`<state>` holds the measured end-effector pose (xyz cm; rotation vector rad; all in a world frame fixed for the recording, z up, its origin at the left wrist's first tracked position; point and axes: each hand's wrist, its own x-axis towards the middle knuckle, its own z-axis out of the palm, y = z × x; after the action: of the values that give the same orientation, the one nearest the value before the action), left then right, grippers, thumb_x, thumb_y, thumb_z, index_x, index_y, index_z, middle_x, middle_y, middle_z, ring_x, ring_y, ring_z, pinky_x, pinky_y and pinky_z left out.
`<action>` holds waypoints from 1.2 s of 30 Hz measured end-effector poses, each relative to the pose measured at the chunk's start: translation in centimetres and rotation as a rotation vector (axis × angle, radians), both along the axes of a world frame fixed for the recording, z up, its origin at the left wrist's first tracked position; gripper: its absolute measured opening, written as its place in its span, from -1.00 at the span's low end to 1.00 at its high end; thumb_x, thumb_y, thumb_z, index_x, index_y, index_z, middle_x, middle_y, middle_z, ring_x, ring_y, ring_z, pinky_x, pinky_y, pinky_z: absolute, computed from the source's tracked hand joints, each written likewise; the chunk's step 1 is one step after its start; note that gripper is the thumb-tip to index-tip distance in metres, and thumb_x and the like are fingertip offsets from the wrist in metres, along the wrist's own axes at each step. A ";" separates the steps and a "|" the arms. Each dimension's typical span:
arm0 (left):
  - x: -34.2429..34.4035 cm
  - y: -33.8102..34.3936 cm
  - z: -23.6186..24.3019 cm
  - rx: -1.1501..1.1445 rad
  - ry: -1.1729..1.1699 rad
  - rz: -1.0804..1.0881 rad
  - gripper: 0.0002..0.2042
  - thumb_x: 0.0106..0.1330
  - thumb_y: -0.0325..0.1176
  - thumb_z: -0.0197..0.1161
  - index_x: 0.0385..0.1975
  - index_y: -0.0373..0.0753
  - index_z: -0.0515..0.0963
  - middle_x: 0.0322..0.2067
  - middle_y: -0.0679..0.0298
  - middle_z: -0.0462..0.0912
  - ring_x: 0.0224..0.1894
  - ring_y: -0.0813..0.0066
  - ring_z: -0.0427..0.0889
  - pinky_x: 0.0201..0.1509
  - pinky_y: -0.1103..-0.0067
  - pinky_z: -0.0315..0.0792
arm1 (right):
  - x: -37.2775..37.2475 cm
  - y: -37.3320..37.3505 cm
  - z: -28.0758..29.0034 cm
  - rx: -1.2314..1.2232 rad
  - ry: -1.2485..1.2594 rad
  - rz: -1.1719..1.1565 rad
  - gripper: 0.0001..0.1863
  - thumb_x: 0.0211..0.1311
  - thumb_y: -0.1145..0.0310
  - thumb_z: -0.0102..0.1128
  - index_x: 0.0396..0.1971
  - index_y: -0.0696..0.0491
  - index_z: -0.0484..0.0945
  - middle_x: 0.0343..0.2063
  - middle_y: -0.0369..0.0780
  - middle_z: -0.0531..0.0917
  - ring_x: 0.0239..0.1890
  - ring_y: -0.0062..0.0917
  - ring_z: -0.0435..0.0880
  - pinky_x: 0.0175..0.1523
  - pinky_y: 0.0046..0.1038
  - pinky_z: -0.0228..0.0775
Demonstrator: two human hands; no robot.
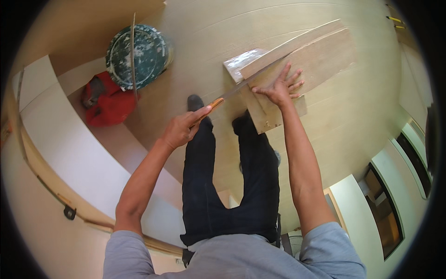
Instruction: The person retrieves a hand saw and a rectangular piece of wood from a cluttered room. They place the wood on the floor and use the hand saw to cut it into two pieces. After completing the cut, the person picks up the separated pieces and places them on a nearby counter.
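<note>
My left hand (182,129) is closed around the orange-brown handle (214,104) of a handsaw. Its narrow blade (237,88) slants up to the right and lies in a long slit in a thin brown wooden board (325,56). Along the far side of that slit runs a narrow strip (283,48) of the same wood. Spread flat on the board, just right of the blade, is my right hand (280,88), fingers apart and holding nothing. Under the board's near end lies a smaller wooden piece (269,122). A shiny, clear-wrapped package (242,60) sits under the far left corner.
To the left stands a bucket with a dark green, white-splattered lid (139,56); a thin strip (133,51) crosses it. Beside it lies a red bag or cloth (110,103). A white panel (88,125) edges the left. Two yellow-marked items (396,21) are far right.
</note>
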<state>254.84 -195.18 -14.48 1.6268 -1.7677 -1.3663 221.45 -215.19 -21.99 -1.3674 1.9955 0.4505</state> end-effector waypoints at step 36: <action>0.9 -0.3 -0.9 0.163 -0.102 0.083 -0.25 0.32 -0.65 0.28 0.51 0.18 0.47 0.07 -0.04 0.76 -0.12 -0.04 0.79 0.10 0.37 0.63 | 0.5 -0.4 -0.1 0.000 -0.044 -0.018 0.99 -0.57 -0.38 0.85 0.67 -0.31 -0.70 0.60 0.16 -0.79 0.60 0.37 -0.82 0.46 0.66 -0.62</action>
<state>255.75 -195.48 -15.33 1.8648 -1.6611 -1.4445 221.90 -215.55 -22.04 -1.3476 1.9702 0.4087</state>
